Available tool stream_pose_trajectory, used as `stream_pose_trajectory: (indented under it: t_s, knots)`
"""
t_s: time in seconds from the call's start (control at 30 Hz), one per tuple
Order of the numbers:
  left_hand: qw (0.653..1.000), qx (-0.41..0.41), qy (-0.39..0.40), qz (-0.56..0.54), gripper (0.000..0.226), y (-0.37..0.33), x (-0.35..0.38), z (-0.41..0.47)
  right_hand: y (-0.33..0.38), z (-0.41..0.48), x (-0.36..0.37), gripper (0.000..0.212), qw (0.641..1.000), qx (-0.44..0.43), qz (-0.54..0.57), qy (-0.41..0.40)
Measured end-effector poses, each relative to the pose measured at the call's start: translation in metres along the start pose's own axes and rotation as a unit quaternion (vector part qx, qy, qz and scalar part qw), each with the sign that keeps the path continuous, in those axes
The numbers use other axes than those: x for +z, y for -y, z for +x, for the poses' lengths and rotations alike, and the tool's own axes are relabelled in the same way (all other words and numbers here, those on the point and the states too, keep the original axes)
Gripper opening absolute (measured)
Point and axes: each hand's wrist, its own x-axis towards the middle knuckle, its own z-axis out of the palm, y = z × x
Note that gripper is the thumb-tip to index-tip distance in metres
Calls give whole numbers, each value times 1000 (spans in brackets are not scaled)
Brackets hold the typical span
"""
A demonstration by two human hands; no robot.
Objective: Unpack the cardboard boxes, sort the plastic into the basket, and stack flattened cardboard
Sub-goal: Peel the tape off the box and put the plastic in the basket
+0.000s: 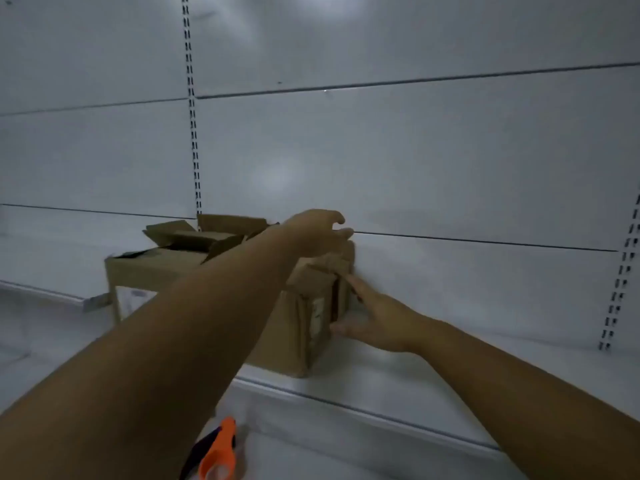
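Count: 2 boxes, 2 hands, 1 tool, 2 slotted uprights.

- big cardboard box (152, 268) sits on the white shelf (398, 382), pushed back near the rear panel. There is a pale label on its front face, and the flaps at its right end are partly lifted.
- small cardboard box (204, 233) sits on top of the big one at the rear left, with its flaps open and splayed. Contents not visible.
- left hand (318, 230) reaches across the big box to its far top right corner, fingers loosely curled. The hand hides any contact, so I can't tell if it grips anything.
- right hand (377, 320) is flat against the right end of the big box with its fingers straight and spread. The index finger lies up along the end flap and the thumb is low on the side — it presses and is not wrapped round anything.
- orange-handled tool (218, 452) lies below the shelf's front lip at the bottom of the frame, apart from both hands. It's too blurred to tell cutter from scissors.

Surface and room: white metal shelving in dim light. Horizontal seams run across the white back panels (415, 150). 1 upright (192, 109) stands behind the boxes — the other upright (620, 289) is at the far right.
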Motion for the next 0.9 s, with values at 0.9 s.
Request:
stream_pose_trajectory:
  t_s: [0.9]
  knots:
    - [929, 119, -235, -260, 27, -24, -24, -35, -103, -65, -58, 49, 832, 145, 418, -335]
